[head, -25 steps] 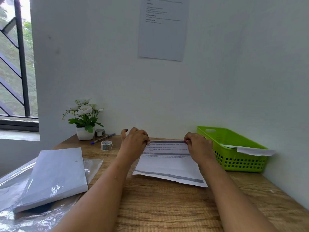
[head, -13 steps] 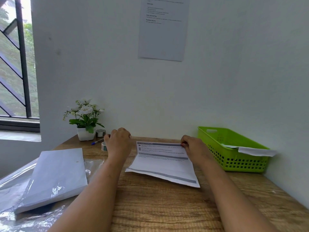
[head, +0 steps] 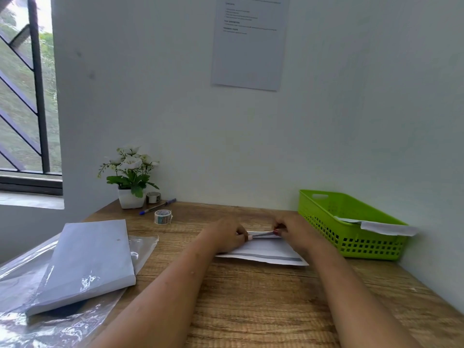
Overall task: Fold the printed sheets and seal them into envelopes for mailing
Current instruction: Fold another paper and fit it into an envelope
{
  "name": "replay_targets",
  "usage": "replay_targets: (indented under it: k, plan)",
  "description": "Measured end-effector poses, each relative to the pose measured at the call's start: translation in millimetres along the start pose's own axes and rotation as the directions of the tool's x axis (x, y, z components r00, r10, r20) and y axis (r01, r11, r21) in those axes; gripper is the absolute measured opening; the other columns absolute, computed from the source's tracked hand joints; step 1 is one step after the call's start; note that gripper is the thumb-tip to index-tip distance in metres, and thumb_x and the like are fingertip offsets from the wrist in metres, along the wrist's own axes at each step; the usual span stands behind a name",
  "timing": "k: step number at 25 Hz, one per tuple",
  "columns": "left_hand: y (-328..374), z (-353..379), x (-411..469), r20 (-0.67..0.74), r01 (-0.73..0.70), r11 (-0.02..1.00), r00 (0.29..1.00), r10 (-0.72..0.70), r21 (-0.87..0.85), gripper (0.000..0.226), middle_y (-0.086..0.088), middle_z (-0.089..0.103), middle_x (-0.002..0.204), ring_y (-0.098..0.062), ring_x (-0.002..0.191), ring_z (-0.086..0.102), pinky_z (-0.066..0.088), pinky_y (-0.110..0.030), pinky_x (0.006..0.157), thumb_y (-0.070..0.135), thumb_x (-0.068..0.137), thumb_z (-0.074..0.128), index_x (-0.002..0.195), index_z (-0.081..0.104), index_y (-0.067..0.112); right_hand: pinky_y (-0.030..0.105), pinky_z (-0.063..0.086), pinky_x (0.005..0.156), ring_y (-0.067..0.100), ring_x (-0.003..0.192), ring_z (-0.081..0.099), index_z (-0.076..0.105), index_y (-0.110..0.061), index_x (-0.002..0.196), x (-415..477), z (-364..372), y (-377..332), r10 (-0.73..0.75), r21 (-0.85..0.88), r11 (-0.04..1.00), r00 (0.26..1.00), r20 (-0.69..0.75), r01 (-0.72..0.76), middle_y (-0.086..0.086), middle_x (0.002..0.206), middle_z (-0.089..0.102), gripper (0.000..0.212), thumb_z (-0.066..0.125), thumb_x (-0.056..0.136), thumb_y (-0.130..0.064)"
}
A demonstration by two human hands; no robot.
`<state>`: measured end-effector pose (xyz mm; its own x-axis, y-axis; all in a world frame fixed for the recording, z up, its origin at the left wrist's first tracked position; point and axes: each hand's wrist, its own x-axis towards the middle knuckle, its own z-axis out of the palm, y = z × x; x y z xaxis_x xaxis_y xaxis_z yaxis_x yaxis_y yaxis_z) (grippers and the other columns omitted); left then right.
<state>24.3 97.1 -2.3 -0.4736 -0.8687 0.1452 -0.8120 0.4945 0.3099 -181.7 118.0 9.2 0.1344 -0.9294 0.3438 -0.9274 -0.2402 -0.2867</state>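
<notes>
A printed sheet [head: 270, 253] with a grey band along its near edge lies on the wooden desk [head: 251, 297], in front of me. My left hand [head: 224, 238] and my right hand [head: 295, 233] sit close together at the sheet's far edge. Each pinches that edge with curled fingers, and the fingertips almost meet in the middle. The far edge is lifted slightly off the desk and shows a dark printed bar. Both hands hide the sheet's far corners.
A green plastic basket [head: 324, 217] holding white paper [head: 386, 228] stands at the right against the wall. At the left, a ream of paper [head: 93, 262] lies on clear plastic wrap. Tape rolls [head: 163, 216], a pen [head: 158, 206] and a potted flower [head: 130, 177] sit at the back left.
Both hands have slid from the sheet's far corners to the middle of its far edge. The sheet now looks shorter, with its far edge raised.
</notes>
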Motion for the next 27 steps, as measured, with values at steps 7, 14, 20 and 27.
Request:
replay_targets:
  k: [7,14,20,27]
  plan:
    - [-8,15,14,0.152,-0.016,0.994,0.988,0.0,0.107,0.046,-0.006,0.035,0.151,-0.025,0.138,0.029,0.024,-0.045,0.114,0.037,0.102,0.027,0.146,0.034,0.026,0.019,0.043,0.08,0.011,0.094,0.057,0.069,-0.022,0.096,2,3,0,0.083,-0.054,0.996,0.971,0.224,-0.073,0.002,0.112,0.067,0.013,0.062,0.087,-0.016]
    - [-5,19,18,0.162,-0.004,1.0,0.987,0.0,0.029,0.045,-0.005,0.027,0.156,-0.024,0.143,0.024,0.018,-0.039,0.117,0.025,0.102,0.029,0.147,0.032,0.018,0.036,0.031,0.112,0.022,0.135,0.04,0.04,-0.023,0.142,7,40,-37,0.01,-0.028,1.0,0.937,0.349,0.0,0.004,0.149,0.042,0.044,0.034,0.101,-0.037]
    - [-11,10,15,0.231,0.159,0.977,0.954,-0.189,0.142,0.061,-0.002,0.009,0.16,-0.025,0.147,0.006,0.006,-0.052,0.118,0.047,0.1,0.027,0.152,0.012,0.019,0.052,0.014,0.113,0.024,0.147,0.015,0.025,-0.032,0.148,2,31,-27,0.28,-0.311,0.933,0.911,0.304,-0.183,-0.005,0.159,0.021,0.058,0.018,0.097,-0.057]
    - [-24,2,7,0.229,0.226,0.959,0.937,-0.263,0.172,0.063,-0.005,0.007,0.16,-0.031,0.147,0.003,0.008,-0.049,0.118,0.05,0.099,0.025,0.152,0.01,0.019,0.045,0.023,0.11,0.024,0.14,0.032,0.041,-0.024,0.142,-8,16,-26,0.381,-0.482,0.842,0.9,0.211,-0.243,0.005,0.151,0.038,0.067,0.022,0.092,-0.065]
